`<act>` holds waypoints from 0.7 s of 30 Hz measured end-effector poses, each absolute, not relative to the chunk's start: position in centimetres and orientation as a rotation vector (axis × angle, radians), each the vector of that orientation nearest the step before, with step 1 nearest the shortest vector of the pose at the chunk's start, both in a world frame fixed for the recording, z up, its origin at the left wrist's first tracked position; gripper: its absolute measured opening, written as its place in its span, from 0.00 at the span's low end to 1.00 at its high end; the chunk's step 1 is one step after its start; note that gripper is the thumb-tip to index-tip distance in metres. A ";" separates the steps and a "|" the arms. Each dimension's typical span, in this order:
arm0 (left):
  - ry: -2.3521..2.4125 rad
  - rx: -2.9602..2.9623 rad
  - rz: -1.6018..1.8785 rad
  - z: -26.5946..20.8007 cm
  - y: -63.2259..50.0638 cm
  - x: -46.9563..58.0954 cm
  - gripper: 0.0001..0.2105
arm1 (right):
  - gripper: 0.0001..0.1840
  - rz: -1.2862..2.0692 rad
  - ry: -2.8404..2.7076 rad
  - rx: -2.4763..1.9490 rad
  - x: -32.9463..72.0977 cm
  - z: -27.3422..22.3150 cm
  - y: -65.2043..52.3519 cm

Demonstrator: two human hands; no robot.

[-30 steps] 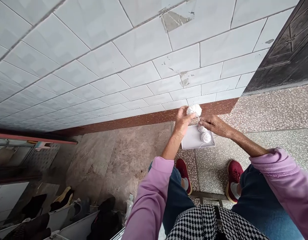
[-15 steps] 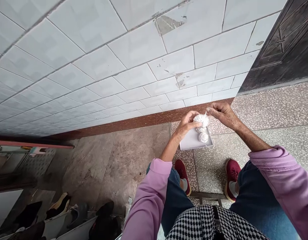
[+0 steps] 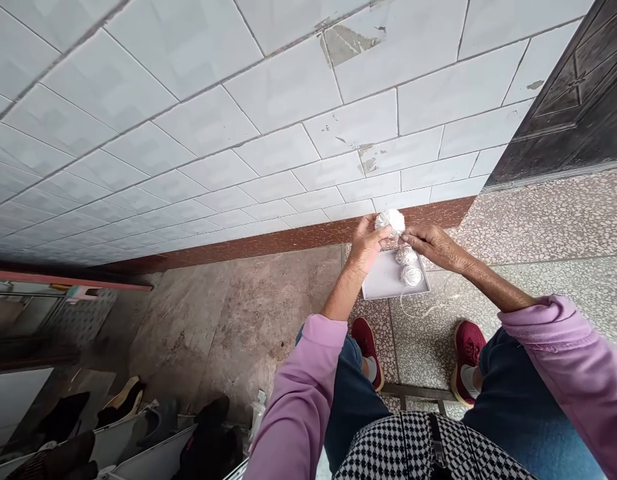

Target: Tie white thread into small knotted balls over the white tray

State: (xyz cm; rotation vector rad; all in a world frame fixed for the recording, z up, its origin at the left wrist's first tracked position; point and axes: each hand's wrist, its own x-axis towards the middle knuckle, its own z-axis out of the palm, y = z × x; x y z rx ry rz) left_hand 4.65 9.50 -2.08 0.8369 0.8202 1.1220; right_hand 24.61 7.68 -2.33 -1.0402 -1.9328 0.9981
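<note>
My left hand [image 3: 367, 245] is closed around a round, ruffled white yarn piece [image 3: 389, 223], raised above the tray near the wall's foot. At the lower right edge of that piece, the fingers of my right hand [image 3: 435, 247] are pinched together on a white yarn strand, mostly hidden by the fingertips. Below the hands lies a shallow white tray [image 3: 381, 283]. It holds a wound ball of white yarn [image 3: 411, 275], and another white ball [image 3: 405, 255] sits behind it, just under my right fingertips. A loose loop of yarn [image 3: 413, 315] trails over the tray's front edge onto the floor.
A white tiled wall [image 3: 273, 160] with a brown base strip rises right behind the tray. At the right is a dark panelled door [image 3: 571, 107]. Red shoes [image 3: 469, 347] stand on the speckled floor in front. Shoes on a rack [image 3: 153, 427] fill the lower left.
My left hand has lifted the white yarn piece up and leftward, turning it. My right hand has come down to its lower edge. A yarn loop now shows on the floor.
</note>
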 end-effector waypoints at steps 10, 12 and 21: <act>1.055 1.088 1.035 -3.1 9.9 4.3 0.31 | 0.31 1.075 -1.890 -0.934 24.0 -0.4 6.8; 1.028 1.136 0.927 -2.9 9.6 4.3 0.29 | 0.32 1.009 -1.838 -0.965 24.6 -0.1 7.3; 0.758 1.066 0.696 -2.0 8.0 4.7 0.29 | 0.30 0.878 -1.693 -1.109 25.8 -0.8 8.3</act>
